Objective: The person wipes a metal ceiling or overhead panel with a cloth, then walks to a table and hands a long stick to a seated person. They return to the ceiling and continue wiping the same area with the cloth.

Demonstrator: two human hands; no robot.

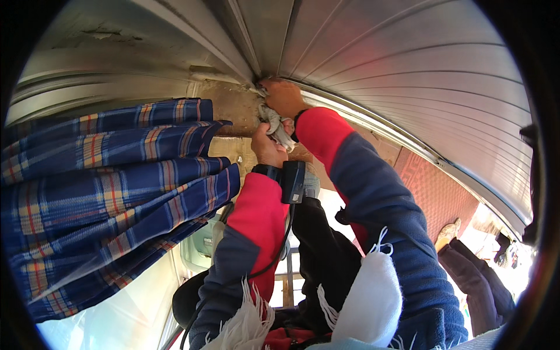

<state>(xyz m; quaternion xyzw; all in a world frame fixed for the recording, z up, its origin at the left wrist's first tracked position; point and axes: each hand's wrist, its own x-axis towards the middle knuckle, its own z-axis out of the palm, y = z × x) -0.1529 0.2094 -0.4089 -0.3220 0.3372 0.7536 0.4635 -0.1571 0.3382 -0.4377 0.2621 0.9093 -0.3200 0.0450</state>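
Observation:
A crumpled grey cloth (274,122) hangs between my hands near the lower corner of a metal frame. My left hand (267,148) has its fingers closed around the cloth's lower part. Just above, my right hand (284,97) presses against the frame corner, with an end of the cloth at its fingertips. A black device with a cable (293,182) is strapped at my left wrist. Part of the right fingers is hidden by the hand itself.
A blue plaid curtain (109,188) hangs at the left. Ribbed metal panelling (420,78) curves along the upper right. A red patterned mat (433,188) lies at the right, by another person's shoe (448,232) and dark trouser legs (472,280). A pale green container (201,245) stands below the curtain.

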